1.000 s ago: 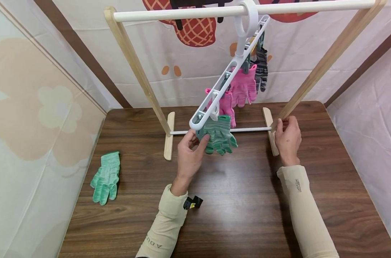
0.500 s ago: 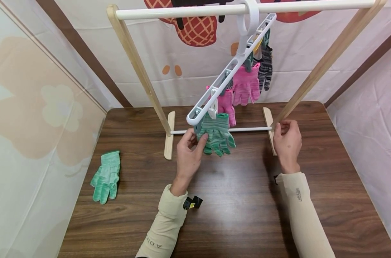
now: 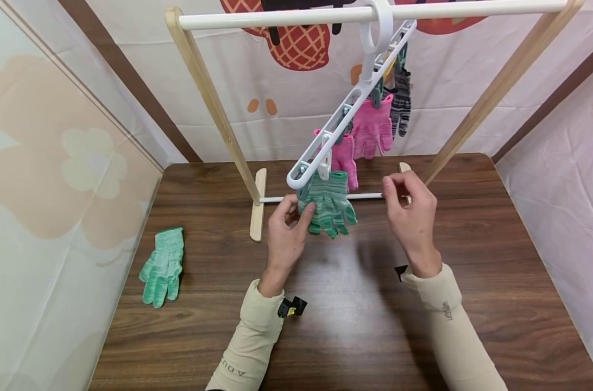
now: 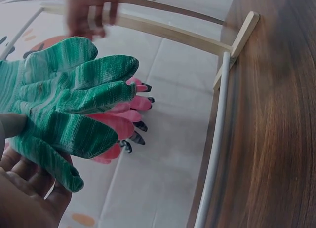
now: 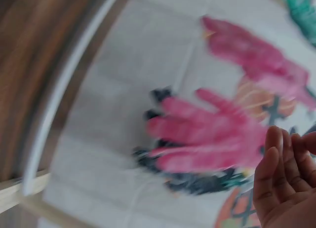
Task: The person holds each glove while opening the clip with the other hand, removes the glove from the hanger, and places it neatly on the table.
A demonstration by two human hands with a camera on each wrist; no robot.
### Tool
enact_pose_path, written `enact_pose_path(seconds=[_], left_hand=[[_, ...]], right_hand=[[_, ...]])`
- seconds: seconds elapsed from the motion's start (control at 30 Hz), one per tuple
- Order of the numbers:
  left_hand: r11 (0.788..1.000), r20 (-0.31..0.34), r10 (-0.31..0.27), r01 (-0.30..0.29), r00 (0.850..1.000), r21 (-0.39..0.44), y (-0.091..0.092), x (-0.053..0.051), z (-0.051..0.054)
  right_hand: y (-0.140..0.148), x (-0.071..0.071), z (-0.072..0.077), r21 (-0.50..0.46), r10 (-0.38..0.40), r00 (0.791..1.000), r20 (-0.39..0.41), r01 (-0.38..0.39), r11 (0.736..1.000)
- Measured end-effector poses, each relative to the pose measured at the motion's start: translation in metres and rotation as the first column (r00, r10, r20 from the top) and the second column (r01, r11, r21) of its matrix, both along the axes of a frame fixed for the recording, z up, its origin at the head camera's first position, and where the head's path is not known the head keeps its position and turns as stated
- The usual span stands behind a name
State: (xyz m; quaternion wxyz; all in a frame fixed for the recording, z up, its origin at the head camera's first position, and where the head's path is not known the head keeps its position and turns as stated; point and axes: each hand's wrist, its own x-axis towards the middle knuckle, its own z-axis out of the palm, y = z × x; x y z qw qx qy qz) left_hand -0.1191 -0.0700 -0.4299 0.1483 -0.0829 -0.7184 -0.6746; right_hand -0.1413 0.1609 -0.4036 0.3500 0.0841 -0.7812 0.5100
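A green striped glove [image 3: 329, 201] hangs by clips at the near end of the white hanger [image 3: 332, 130]. My left hand [image 3: 288, 239] pinches that glove's left edge between thumb and fingers; in the left wrist view the glove [image 4: 64, 99] lies against my fingers [image 4: 39, 181]. My right hand [image 3: 414, 222] is in the air to the right of the glove, fingers bent and holding nothing. Pink gloves [image 3: 372, 127] and a black-grey glove [image 3: 401, 103] hang farther along the hanger. In the right wrist view my right hand [image 5: 289, 183] appears near a pink glove [image 5: 207, 134].
The hanger hooks over the white top bar [image 3: 277, 20] of a wooden rack [image 3: 213, 103], whose lower bar [image 3: 367, 196] runs just above the brown table [image 3: 345, 326]. Another green glove [image 3: 163, 266] lies flat at the table's left side. Patterned cloth surrounds the table.
My right hand has left the rack's right foot and moved left, toward the hanging green glove. My left hand keeps its pinch, while the hanger has swung slightly.
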Motion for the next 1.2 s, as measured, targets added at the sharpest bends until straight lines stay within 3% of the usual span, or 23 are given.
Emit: enact_pose_path(seconds=[0.13,0.27,1.2], left_hand=[[1.0,-0.005,-0.009,0.009,1.0,-0.001,0.0,0.002,0.003],[1.0,0.0,-0.015,0.015,1.0,-0.004,0.0,0.004,0.005],[1.0,0.025,-0.013,0.013,1.0,-0.016,0.0,0.007,0.004]], right_hand=[[-0.016,0.009,0.016,0.018,0.087,0.995,-0.054,-0.087,0.996],[-0.027,0.012,0.023,0.024,0.138,0.989,-0.056,-0.137,0.99],[-0.061,0.018,0.041,0.049,0.289,0.955,0.064,-0.292,0.955]])
